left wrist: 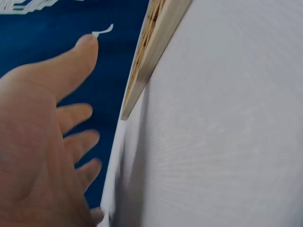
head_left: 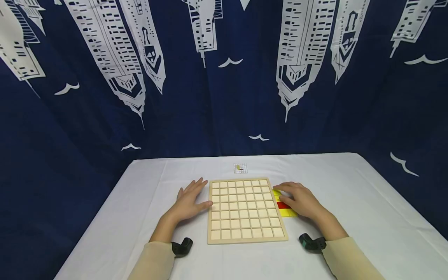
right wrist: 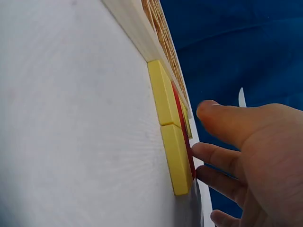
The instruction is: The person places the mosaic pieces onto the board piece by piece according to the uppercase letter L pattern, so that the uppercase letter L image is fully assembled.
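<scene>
A square wooden grid board (head_left: pixel 247 241) lies flat on the white table, its cells pale and bare. By its left edge my left hand (head_left: pixel 188 203) is spread, palm toward the board, with the thumb tip at the rim. My right hand (head_left: pixel 301 199) hovers over small coloured tiles along the board's right edge, fingers loosely bent and pinching nothing. Yellow tiles (right wrist: pixel 163 94) stand end to end against the board's side in the right wrist view, a red tile (head_left: pixel 282 205) beyond them. My right fingertips are close to the red; contact is unclear. The hand partly hides the tiles.
A small printed grid card (head_left: pixel 240 168) with yellow and red marks lies behind the board. White cloth covers the table (head_left: pixel 350 186). A dark blue curtain (head_left: pixel 210 116) with white building prints hangs behind it. Each wrist wears a black camera (head_left: pixel 182 247).
</scene>
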`<move>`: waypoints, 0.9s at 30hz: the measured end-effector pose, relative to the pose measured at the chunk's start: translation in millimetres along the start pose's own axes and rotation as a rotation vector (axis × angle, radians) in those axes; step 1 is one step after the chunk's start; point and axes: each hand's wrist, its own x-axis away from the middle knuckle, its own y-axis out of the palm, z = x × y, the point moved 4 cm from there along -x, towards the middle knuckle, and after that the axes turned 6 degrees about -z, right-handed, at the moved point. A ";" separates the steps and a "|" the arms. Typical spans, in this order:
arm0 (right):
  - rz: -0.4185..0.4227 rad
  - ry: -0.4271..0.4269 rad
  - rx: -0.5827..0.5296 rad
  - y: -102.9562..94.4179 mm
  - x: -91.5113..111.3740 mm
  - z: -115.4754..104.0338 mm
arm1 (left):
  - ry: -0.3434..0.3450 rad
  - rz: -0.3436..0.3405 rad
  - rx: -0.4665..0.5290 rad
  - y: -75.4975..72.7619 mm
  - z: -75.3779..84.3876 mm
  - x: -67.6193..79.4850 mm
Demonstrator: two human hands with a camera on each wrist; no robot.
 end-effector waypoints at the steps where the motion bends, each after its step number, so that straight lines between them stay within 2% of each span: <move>1: 0.000 -0.001 0.000 0.3 0.0 0.3 | 0.008 -0.010 0.024 2.0 -1.2 -1.1; 8: 0.017 0.002 0.018 0.3 -1.0 1.9 | 0.013 -0.069 0.089 10.2 -6.1 -3.1; 17: 0.037 0.014 0.016 -2.5 -0.3 4.3 | 0.062 -0.112 0.026 12.6 -4.4 -2.6; 27: 0.085 0.052 0.062 -5.0 -0.7 12.8 | 0.060 -0.117 0.006 13.4 -4.6 -1.8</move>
